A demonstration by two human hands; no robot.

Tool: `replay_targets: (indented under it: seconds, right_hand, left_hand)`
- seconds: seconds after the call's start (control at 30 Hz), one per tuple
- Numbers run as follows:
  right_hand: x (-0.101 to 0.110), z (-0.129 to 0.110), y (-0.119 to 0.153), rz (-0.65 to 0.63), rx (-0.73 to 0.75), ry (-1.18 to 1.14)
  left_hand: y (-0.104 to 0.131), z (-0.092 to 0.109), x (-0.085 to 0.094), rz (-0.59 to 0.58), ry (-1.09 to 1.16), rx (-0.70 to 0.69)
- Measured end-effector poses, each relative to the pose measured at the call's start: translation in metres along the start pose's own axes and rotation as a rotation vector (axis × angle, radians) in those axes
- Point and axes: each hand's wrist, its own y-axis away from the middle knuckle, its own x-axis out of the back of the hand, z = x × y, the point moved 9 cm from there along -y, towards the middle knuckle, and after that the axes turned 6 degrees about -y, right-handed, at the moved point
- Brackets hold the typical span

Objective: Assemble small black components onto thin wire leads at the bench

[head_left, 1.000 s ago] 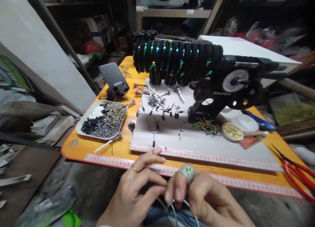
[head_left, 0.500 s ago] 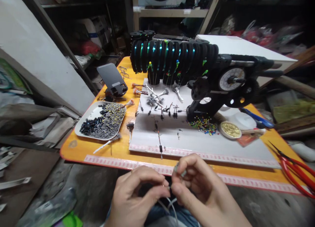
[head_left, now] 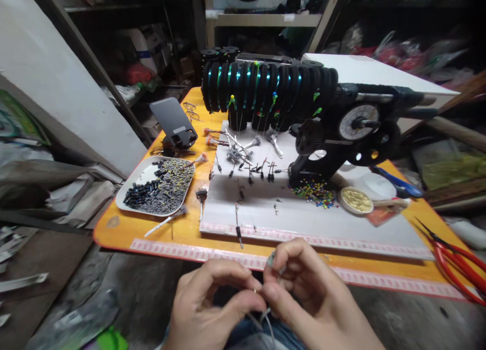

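Above my lap, just off the table's front edge, my left hand (head_left: 216, 302) and my right hand (head_left: 309, 294) meet fingertip to fingertip. The left thumb and forefinger pinch a tiny shiny piece (head_left: 255, 290), too small to name. Right thumb and fingers are closed at the same spot, and a grey-green bit (head_left: 271, 259) peeks out by the curled forefinger. Thin pale cord (head_left: 269, 325) loops down below the fingertips; which hand grips it is hidden. Beyond the hands, a small black cylinder on a thin line (head_left: 238, 231) lies over the board's front edge.
A white tray (head_left: 120, 200) of small black and grey pieces stands left. Behind the grey board (head_left: 228, 216) is a black spool machine (head_left: 269, 89). Coloured beads (head_left: 317, 193), a dish of gold bits (head_left: 357, 200) and red-handled pliers (head_left: 451, 269) lie right.
The black cylinder on its line has shifted left and slightly down. My left thumb has moved a little right, showing the tiny shiny piece. My right hand stays almost in place.
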Motion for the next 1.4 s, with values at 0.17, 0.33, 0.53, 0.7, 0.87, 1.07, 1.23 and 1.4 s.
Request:
replay_targets:
  seconds: [0.17, 0.33, 0.53, 0.7, 0.87, 1.07, 1.23, 1.4]
  right_hand:
    - [-0.001, -0.008, -0.002, -0.097, 0.063, 0.217]
    - [-0.007, -0.017, -0.006, -0.244, 0.127, 0.429]
    - [-0.009, -0.033, -0.004, -0.218, 0.280, 0.576]
    - [-0.007, -0.036, 0.004, -0.147, 0.435, 0.708]
    - [-0.012, -0.043, 0.010, -0.125, 0.608, 0.771]
    - [-0.012, -0.059, 0.014, -0.061, 0.697, 0.732]
    - [-0.002, -0.067, 0.010, -0.018, 0.590, 0.638]
    - [0.001, -0.079, 0.005, -0.077, 0.553, 0.680]
  left_hand:
    - [-0.005, 0.027, -0.007, -0.192, -0.264, -0.269]
    - [-0.001, 0.050, -0.033, -0.598, -0.421, -0.539]
    - [-0.008, 0.040, -0.026, -0.489, -0.325, -0.515]
    - [-0.010, 0.022, -0.007, -0.265, -0.165, -0.426]
    - [-0.011, 0.021, -0.004, -0.203, -0.150, -0.445]
    - [-0.013, 0.021, -0.001, -0.101, -0.177, -0.491]
    - [-0.010, 0.036, -0.031, -0.272, -0.316, -0.642]
    - [-0.019, 0.058, -0.051, -0.382, -0.547, -0.785]
